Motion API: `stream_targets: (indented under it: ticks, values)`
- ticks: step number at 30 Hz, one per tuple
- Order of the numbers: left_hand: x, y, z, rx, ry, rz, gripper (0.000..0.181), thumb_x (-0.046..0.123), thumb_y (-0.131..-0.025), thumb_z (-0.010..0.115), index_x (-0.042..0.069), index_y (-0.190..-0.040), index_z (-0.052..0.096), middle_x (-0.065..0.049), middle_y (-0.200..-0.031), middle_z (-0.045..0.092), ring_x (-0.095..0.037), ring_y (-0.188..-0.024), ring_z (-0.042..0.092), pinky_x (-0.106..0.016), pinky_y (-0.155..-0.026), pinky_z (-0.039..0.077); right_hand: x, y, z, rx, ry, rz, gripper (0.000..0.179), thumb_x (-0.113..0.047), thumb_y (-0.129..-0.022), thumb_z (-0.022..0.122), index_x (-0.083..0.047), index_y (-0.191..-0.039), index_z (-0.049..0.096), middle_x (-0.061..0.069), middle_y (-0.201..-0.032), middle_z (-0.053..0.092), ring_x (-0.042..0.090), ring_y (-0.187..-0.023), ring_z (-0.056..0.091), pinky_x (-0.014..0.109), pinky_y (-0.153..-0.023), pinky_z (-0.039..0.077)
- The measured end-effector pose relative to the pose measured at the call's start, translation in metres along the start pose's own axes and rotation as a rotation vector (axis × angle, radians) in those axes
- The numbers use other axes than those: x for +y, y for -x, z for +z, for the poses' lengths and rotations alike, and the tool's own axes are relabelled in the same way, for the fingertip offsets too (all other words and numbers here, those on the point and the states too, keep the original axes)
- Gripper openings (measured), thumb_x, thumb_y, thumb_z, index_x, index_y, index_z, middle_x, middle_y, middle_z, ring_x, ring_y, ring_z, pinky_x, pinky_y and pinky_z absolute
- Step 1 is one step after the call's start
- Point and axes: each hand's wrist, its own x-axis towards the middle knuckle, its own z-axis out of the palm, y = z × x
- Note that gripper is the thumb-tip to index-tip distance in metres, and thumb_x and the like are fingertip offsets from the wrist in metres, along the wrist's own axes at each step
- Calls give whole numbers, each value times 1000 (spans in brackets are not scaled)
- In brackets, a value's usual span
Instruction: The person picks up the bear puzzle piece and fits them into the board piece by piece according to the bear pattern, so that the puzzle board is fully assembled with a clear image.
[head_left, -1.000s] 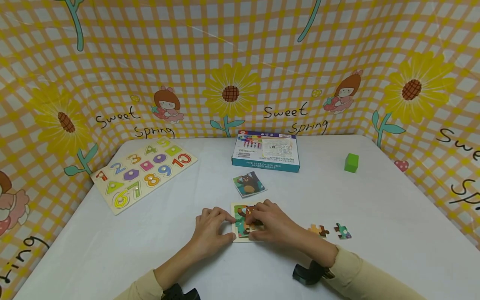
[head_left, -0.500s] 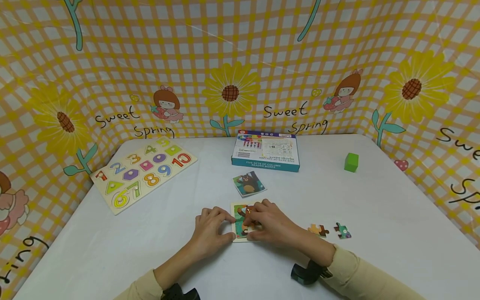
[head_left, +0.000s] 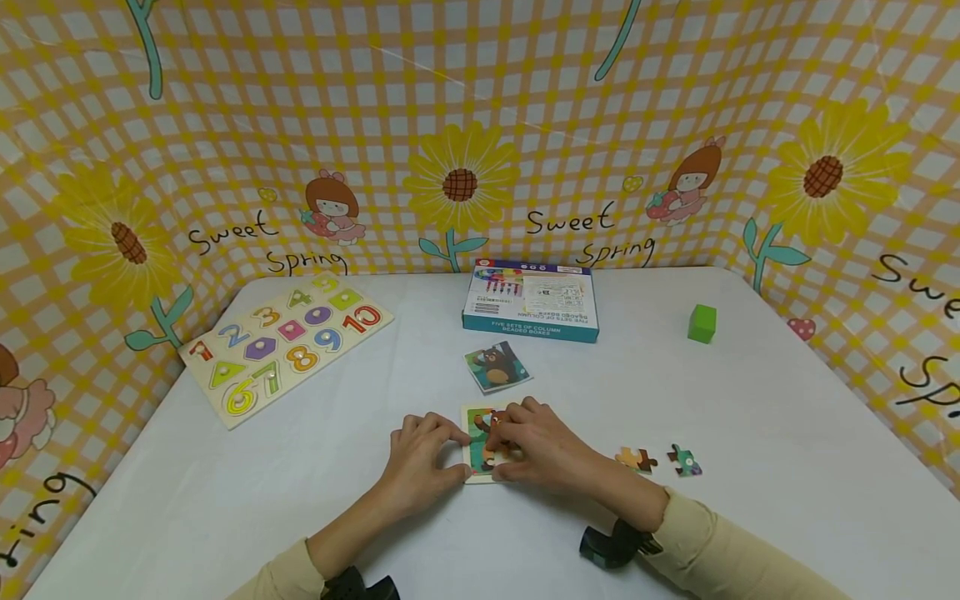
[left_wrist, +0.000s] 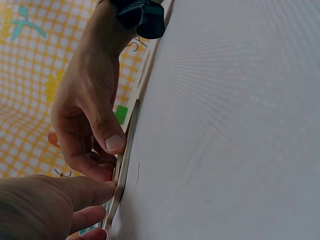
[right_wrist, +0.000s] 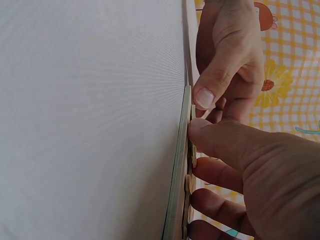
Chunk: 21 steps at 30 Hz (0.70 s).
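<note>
A small square puzzle board (head_left: 483, 479) with a bear picture lies between my hands in the head view. My left hand (head_left: 423, 458) holds its left edge, thumb at the near corner and index finger farther up. The right hand (head_left: 543, 446) covers the board's right part and pinches a thin puzzle piece (right_wrist: 193, 142) against it, thumb on one end and a finger on the other. That piece's picture is mostly hidden. To the right lie loose brown-and-tan puzzle pieces (head_left: 636, 460) and a teal puzzle piece (head_left: 685, 460).
Beyond the board lies a square bear picture (head_left: 497, 367). A flat toy box (head_left: 531, 302) stands at the back, with a green block (head_left: 702, 323) to its right. At the left is a number-and-shape board (head_left: 288, 342). Patterned cloth (head_left: 465, 83) rises behind the white table.
My right fingers have shifted slightly left and inward over the board, carrying the piece they pinch. The left hand stays at the board's edge.
</note>
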Motion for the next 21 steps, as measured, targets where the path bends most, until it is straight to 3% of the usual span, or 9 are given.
stream_targets:
  ticks: [21]
  values:
    - [2,1,3,3,2,45,14,21,-75,75,19,-87,67,3,-103,56,-16,-100,39,-47,-88,29,1,0,0,-1,-14,-3,23,-30,-74,78,-22,-93,69,-6,-84,50,10,-85,36,27,-73,30]
